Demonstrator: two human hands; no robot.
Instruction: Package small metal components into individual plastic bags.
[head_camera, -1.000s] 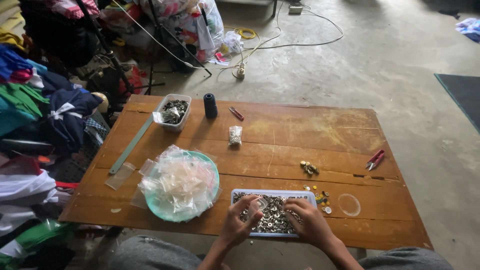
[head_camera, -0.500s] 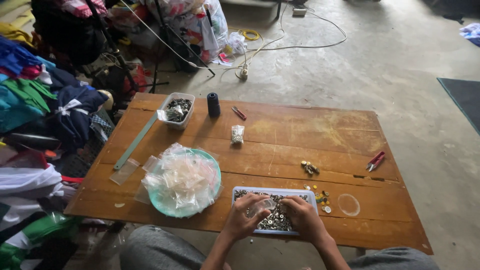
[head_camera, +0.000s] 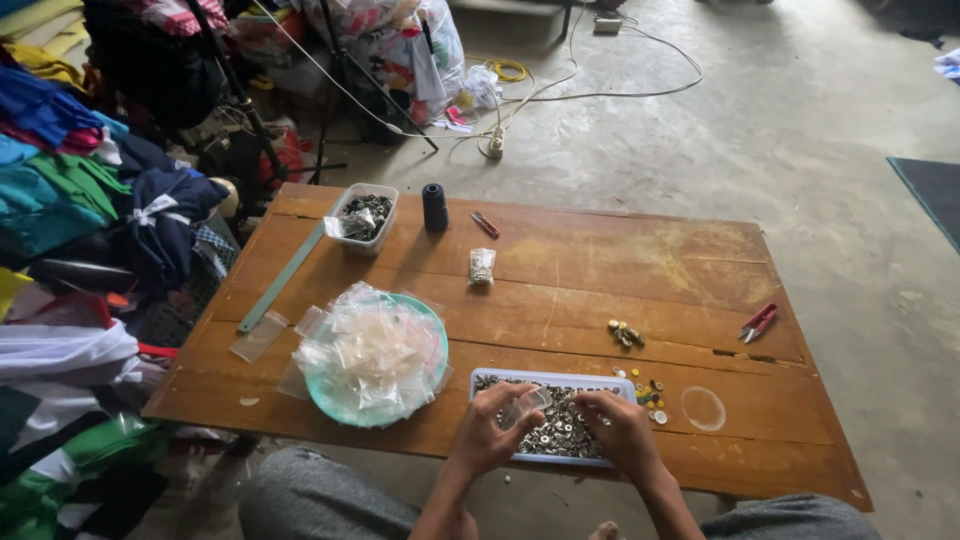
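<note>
My left hand (head_camera: 487, 430) holds a small clear plastic bag (head_camera: 525, 405) over a shallow blue tray (head_camera: 480, 380) full of small metal fasteners (head_camera: 560, 430) at the table's near edge. My right hand (head_camera: 622, 430) rests in the tray on the fasteners, its fingers curled among them. Left of the tray stands a teal plate (head_camera: 325, 400) heaped with empty clear bags (head_camera: 370, 350).
On the wooden table (head_camera: 600, 260): a clear tub of metal parts (head_camera: 362, 217), a dark thread spool (head_camera: 434, 207), a green ruler (head_camera: 282, 277), a filled small bag (head_camera: 482, 265), loose buttons (head_camera: 626, 334), red snips (head_camera: 758, 322). Piled clothes (head_camera: 70, 200) lie at left, cables (head_camera: 560, 90) on the floor.
My left hand has lifted a small clear bag above the tray; earlier both hands lay flat in the fasteners. The camera view shifted slightly.
</note>
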